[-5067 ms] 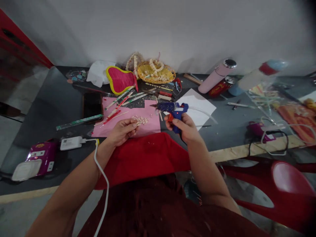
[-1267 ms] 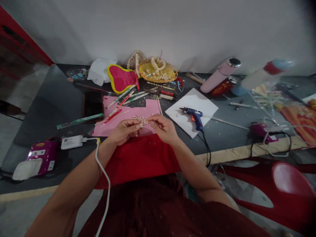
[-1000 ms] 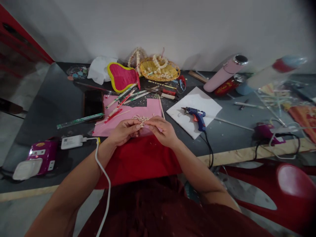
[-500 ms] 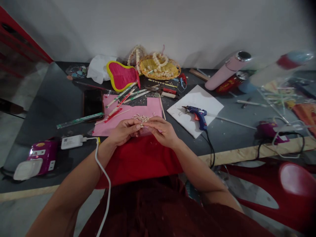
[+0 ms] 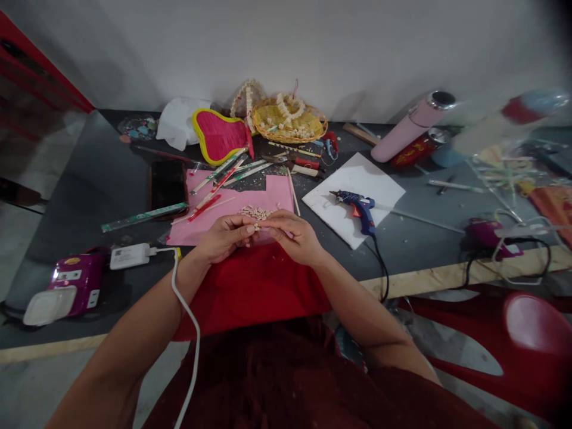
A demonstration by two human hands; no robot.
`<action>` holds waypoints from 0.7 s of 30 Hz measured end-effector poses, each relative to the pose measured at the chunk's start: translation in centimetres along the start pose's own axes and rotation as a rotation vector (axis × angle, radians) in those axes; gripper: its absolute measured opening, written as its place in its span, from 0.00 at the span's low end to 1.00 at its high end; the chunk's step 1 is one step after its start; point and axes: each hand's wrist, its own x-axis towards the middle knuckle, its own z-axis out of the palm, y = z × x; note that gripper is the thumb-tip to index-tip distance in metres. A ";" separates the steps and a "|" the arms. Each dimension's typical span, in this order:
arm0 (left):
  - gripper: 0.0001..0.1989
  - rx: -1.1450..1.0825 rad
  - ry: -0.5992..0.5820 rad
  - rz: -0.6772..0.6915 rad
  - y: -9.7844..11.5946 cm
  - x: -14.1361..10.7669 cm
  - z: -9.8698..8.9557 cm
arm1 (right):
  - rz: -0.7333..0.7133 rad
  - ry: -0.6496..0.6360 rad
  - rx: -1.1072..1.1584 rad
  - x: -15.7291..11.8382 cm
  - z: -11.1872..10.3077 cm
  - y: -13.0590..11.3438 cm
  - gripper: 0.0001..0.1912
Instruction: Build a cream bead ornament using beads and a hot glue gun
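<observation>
My left hand [image 5: 227,239] and my right hand [image 5: 295,238] meet at the front edge of a pink sheet [image 5: 210,220]. Both are closed, fingertips pinching a small pale wooden piece [image 5: 257,227] between them; the fingers partly cover it. Just beyond the fingertips lies a pile of short wooden pieces [image 5: 255,212] of the same pale colour. Under my wrists a red cloth [image 5: 268,286] spreads over my lap and the table edge. To the right, a blue glue gun [image 5: 357,205] rests on a white square board [image 5: 344,179].
Wrapped chopsticks [image 5: 145,217], a phone [image 5: 168,189] and pliers [image 5: 299,165] lie around the sheet. Behind stand a wicker basket [image 5: 268,132] and a pink-and-yellow panel [image 5: 221,136]. A pink flask [image 5: 411,128] leans right. A white cable [image 5: 193,322] crosses my left forearm.
Hardly anything differs. Both hands keep the same pinch in the same place, and the view has shifted very slightly.
</observation>
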 end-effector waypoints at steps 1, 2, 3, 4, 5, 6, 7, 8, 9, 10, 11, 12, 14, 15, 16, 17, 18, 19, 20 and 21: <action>0.10 -0.003 0.000 0.002 0.0 0.0 0.0 | 0.010 0.005 0.016 0.0 -0.1 0.0 0.13; 0.10 -0.009 0.002 0.001 -0.1 0.0 0.0 | 0.023 0.015 0.028 0.0 -0.1 0.0 0.13; 0.10 -0.018 0.007 0.000 -0.1 0.0 -0.1 | 0.041 0.030 0.031 0.0 -0.2 0.1 0.13; 0.11 -0.028 0.013 -0.002 -0.1 0.0 -0.1 | 0.067 0.054 0.025 0.0 -0.4 0.2 0.12; 0.11 -0.040 0.018 -0.002 -0.1 0.0 -0.1 | 0.099 0.086 0.008 0.0 -0.5 0.4 0.12; 0.10 -0.053 0.019 0.001 -0.1 0.0 -0.1 | 0.135 0.123 -0.019 0.0 -0.7 0.7 0.13; 0.10 -0.067 0.016 0.007 -0.1 0.0 -0.1 | 0.170 0.163 -0.059 0.0 -0.9 1.0 0.13; 0.10 -0.082 0.011 0.013 -0.1 0.0 -0.2 | 0.199 0.198 -0.110 0.0 -1.1 1.4 0.13; 0.10 -0.093 0.007 0.015 -0.1 0.0 -0.2 | 0.214 0.220 -0.166 0.1 -1.3 1.8 0.13; 0.10 -0.101 0.007 0.015 0.0 -0.1 -0.2 | 0.215 0.224 -0.224 0.1 -1.4 2.2 0.12; 0.10 -0.106 0.009 0.015 0.0 -0.1 -0.2 | 0.204 0.213 -0.280 0.1 -1.4 2.6 0.12; 0.09 -0.110 0.014 0.015 0.0 -0.1 -0.3 | 0.185 0.189 -0.330 0.1 -1.4 3.0 0.11; 0.09 -0.114 0.027 0.023 -0.1 -0.1 -0.4 | 0.140 0.120 -0.409 0.0 -1.2 3.6 0.11; 0.09 -0.115 0.029 0.030 -0.1 0.0 -0.5 | 0.122 0.086 -0.442 0.0 -0.9 3.7 0.10; 0.08 -0.115 0.029 0.037 -0.2 0.0 -0.5 | 0.111 0.051 -0.471 -0.1 -0.7 3.9 0.10; 0.08 -0.114 0.028 0.042 -0.2 0.0 -0.6 | 0.106 0.014 -0.496 -0.2 -0.4 3.9 0.09; 0.08 -0.112 0.026 0.043 -0.2 0.0 -0.6 | 0.107 -0.021 -0.516 -0.3 -0.2 3.9 0.09; 0.08 -0.109 0.024 0.044 -0.3 0.0 -0.6 | 0.111 -0.051 -0.535 -0.3 0.1 3.9 0.09; 0.08 -0.108 0.022 0.044 -0.3 0.0 -0.6 | 0.116 -0.074 -0.551 -0.4 0.2 3.9 0.10; 0.08 -0.108 0.020 0.044 -0.2 0.0 -0.6 | 0.123 -0.092 -0.568 -0.4 0.4 3.9 0.10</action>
